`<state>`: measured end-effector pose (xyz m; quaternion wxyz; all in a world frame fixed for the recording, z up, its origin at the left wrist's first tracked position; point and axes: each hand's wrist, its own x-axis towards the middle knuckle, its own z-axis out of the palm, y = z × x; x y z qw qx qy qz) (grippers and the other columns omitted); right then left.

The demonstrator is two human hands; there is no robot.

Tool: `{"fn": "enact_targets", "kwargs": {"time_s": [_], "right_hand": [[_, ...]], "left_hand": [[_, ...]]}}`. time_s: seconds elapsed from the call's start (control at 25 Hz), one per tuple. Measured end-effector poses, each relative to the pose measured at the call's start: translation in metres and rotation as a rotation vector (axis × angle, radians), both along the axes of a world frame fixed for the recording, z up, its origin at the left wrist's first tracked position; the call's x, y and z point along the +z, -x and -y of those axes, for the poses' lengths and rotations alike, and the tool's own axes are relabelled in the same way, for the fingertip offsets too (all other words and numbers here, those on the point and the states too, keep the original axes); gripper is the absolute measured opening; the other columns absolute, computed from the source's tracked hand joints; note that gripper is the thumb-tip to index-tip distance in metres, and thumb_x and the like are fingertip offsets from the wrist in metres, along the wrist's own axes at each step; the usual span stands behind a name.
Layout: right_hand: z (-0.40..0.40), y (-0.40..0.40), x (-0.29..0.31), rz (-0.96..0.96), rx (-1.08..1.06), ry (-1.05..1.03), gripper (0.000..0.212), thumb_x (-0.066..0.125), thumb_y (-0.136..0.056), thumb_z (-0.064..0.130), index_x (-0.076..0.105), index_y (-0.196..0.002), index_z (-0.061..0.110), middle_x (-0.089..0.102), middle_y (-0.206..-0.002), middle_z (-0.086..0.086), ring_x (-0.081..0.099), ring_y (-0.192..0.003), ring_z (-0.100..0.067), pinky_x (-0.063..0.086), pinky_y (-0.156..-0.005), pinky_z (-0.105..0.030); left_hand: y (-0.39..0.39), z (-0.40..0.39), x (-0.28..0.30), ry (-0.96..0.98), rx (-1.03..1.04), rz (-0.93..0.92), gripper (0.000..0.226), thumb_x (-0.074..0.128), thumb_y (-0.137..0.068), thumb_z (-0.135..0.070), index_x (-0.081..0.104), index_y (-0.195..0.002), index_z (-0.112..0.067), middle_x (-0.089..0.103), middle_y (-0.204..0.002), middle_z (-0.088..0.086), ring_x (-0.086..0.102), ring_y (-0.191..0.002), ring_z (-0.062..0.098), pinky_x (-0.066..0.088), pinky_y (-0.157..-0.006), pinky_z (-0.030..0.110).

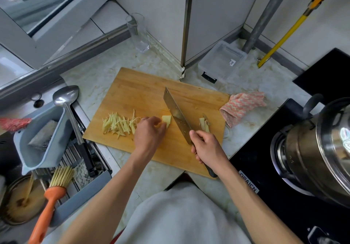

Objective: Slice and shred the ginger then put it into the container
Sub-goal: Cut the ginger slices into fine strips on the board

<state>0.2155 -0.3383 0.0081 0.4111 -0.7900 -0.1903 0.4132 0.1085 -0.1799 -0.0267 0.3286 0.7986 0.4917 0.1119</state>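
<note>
My left hand sits on the cutting board, fingers curled onto a stack of ginger slices near the board's middle. My right hand is wrapped round the handle of the knife — its blade rests just right of that stack. A pile of ginger shreds lies on the board's left part, and a few uncut ginger pieces lie right of the blade. The container stands on the counter beyond the board's far right corner — open.
</note>
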Motion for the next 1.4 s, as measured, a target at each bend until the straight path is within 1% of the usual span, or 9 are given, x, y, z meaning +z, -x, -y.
{"fn": "enact_targets", "kwargs": {"time_s": [0.12, 0.44, 0.64, 0.76, 0.88, 1.04, 1.2, 1.32, 1.4], "right_hand": [[0.002, 0.0, 0.002, -0.005, 0.001, 0.002, 0.041, 0.047, -0.104, 0.039, 0.059, -0.084, 0.005, 0.057, -0.062, -0.004, 0.047, -0.045, -0.014, 0.039, -0.042, -0.026], [0.002, 0.001, 0.002, 0.003, 0.021, 0.008, 0.042, 0.047, -0.103, 0.04, 0.061, -0.09, 0.003, 0.056, -0.061, -0.003, 0.046, -0.045, -0.015, 0.038, -0.042, -0.025], [-0.003, -0.007, 0.006, 0.051, 0.118, 0.036, 0.045, 0.046, -0.103, 0.041, 0.055, -0.08, 0.003, 0.055, -0.058, -0.001, 0.045, -0.045, -0.014, 0.04, -0.044, -0.027], [-0.007, -0.018, 0.009, 0.099, 0.19, 0.055, 0.044, 0.046, -0.104, 0.041, 0.054, -0.075, 0.008, 0.057, -0.059, 0.0, 0.047, -0.045, -0.013, 0.04, -0.045, -0.026], [-0.009, -0.026, 0.01, 0.166, 0.229, 0.068, 0.044, 0.046, -0.104, 0.041, 0.059, -0.083, 0.004, 0.059, -0.061, -0.002, 0.048, -0.044, -0.006, 0.041, -0.05, -0.026], [-0.015, -0.031, 0.011, 0.181, 0.288, 0.066, 0.044, 0.046, -0.103, 0.042, 0.059, -0.085, 0.004, 0.055, -0.062, -0.003, 0.043, -0.043, -0.009, 0.037, -0.049, -0.027], [-0.012, -0.031, 0.012, 0.177, 0.315, 0.08, 0.044, 0.046, -0.103, 0.043, 0.063, -0.093, 0.003, 0.052, -0.065, -0.004, 0.041, -0.048, -0.013, 0.035, -0.051, -0.028], [-0.001, -0.029, 0.014, 0.189, 0.327, 0.08, 0.045, 0.047, -0.103, 0.043, 0.063, -0.095, 0.002, 0.051, -0.065, -0.004, 0.041, -0.048, -0.012, 0.036, -0.051, -0.028], [0.004, -0.03, 0.015, 0.19, 0.331, 0.087, 0.044, 0.047, -0.102, 0.043, 0.065, -0.1, 0.002, 0.052, -0.066, -0.004, 0.042, -0.049, -0.012, 0.036, -0.051, -0.027]], "left_hand": [[-0.009, 0.008, -0.004, 0.005, 0.032, -0.082, 0.03, 0.066, -0.09, -0.044, 0.073, -0.1, -0.017, 0.066, -0.1, 0.002, 0.062, -0.084, 0.023, 0.055, -0.071, 0.037], [-0.024, 0.011, 0.007, 0.111, 0.208, -0.095, 0.022, 0.066, -0.09, -0.037, 0.075, -0.091, -0.016, 0.07, -0.084, 0.001, 0.064, -0.075, 0.023, 0.054, -0.067, 0.033], [-0.023, 0.017, 0.009, 0.129, 0.231, -0.098, 0.026, 0.065, -0.092, -0.036, 0.075, -0.093, -0.011, 0.065, -0.077, 0.001, 0.064, -0.073, 0.025, 0.051, -0.064, 0.031], [-0.018, 0.02, 0.009, 0.127, 0.226, -0.033, 0.026, 0.064, -0.093, -0.034, 0.075, -0.097, -0.011, 0.069, -0.083, 0.001, 0.062, -0.074, 0.022, 0.051, -0.066, 0.031], [-0.006, 0.015, 0.005, 0.029, 0.168, 0.022, 0.023, 0.064, -0.092, -0.028, 0.074, -0.106, -0.014, 0.071, -0.099, 0.003, 0.063, -0.082, 0.022, 0.051, -0.069, 0.033], [0.002, -0.001, -0.003, -0.095, -0.122, 0.039, 0.025, 0.063, -0.092, -0.01, 0.074, -0.114, -0.014, 0.065, -0.117, 0.007, 0.065, -0.09, 0.024, 0.053, -0.08, 0.032], [0.0, -0.006, -0.006, -0.119, -0.215, 0.067, 0.02, 0.066, -0.089, 0.0, 0.078, -0.103, -0.008, 0.069, -0.109, 0.012, 0.067, -0.089, 0.027, 0.052, -0.082, 0.027], [0.004, 0.005, -0.011, -0.058, -0.19, 0.106, 0.019, 0.069, -0.086, 0.0, 0.079, -0.099, -0.009, 0.07, -0.102, 0.011, 0.067, -0.083, 0.026, 0.056, -0.081, 0.034], [0.003, 0.007, -0.012, -0.027, -0.139, 0.118, 0.019, 0.069, -0.085, 0.001, 0.079, -0.097, -0.011, 0.072, -0.1, 0.01, 0.066, -0.08, 0.023, 0.054, -0.078, 0.031]]}}
